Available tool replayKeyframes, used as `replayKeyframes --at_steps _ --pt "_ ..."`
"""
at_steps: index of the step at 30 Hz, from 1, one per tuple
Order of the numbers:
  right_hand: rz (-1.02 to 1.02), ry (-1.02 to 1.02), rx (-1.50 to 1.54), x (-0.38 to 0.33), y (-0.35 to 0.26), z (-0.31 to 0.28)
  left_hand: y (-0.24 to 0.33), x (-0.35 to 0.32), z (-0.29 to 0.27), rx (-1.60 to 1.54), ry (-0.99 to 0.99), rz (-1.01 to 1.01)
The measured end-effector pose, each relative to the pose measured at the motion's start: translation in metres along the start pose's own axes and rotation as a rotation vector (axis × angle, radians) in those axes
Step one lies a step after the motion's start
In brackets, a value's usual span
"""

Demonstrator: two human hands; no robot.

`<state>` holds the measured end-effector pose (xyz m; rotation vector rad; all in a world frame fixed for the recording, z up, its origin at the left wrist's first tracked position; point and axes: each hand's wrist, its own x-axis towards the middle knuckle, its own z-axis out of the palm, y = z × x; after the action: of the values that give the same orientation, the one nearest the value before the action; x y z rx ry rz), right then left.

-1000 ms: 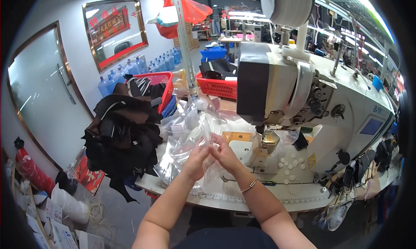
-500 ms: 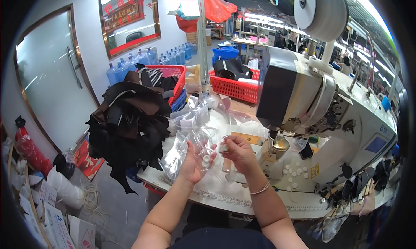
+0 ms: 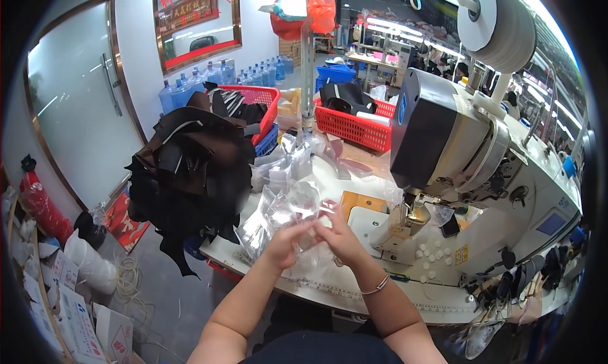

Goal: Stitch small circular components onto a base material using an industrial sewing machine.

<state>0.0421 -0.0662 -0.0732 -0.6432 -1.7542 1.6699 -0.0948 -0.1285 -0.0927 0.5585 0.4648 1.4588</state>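
My left hand (image 3: 284,245) and my right hand (image 3: 343,238) meet over the front of the white sewing table (image 3: 405,294). The left fingers are curled toward the right ones, against thin clear plastic. A small white piece (image 3: 326,221) shows at the right fingertips, which are pinched together; its shape is partly covered. The left palm is turned away, so its contents are hidden. Just beyond the hands lie crumpled clear plastic bags (image 3: 278,207). Several round white discs (image 3: 432,252) are scattered on the table beside the sewing machine (image 3: 437,130), to the right of my hands.
A tall heap of black material pieces (image 3: 190,180) overhangs the table's left edge. Red baskets (image 3: 354,128) stand at the back. A thread spool (image 3: 500,31) rises above the machine. A dark phone-like object (image 3: 450,226) lies by the discs. Cartons (image 3: 114,332) stand lower left.
My hands have come together; the left palm, which lay open with white discs on it, has turned inward and its fingers have curled. The whole view has shifted slightly.
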Motion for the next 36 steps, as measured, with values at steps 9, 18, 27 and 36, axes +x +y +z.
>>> replayKeyframes --at_steps 9,18,27,36 --pt "-0.23 0.203 -0.27 0.012 0.005 -0.004 -0.004 -0.008 0.019 0.234 -0.08 0.09" --pt "-0.147 0.108 0.097 0.006 0.002 -0.015 -0.001 -0.011 0.013 0.231 -0.238 -0.13" --pt "0.122 -0.069 0.014 -0.008 0.022 -0.036 0.003 -0.001 0.015 -0.07 -0.167 -0.044" --pt "-0.077 0.324 -0.525 -0.006 -0.002 -0.052 0.044 0.111 -0.002 0.19 0.05 -0.062"
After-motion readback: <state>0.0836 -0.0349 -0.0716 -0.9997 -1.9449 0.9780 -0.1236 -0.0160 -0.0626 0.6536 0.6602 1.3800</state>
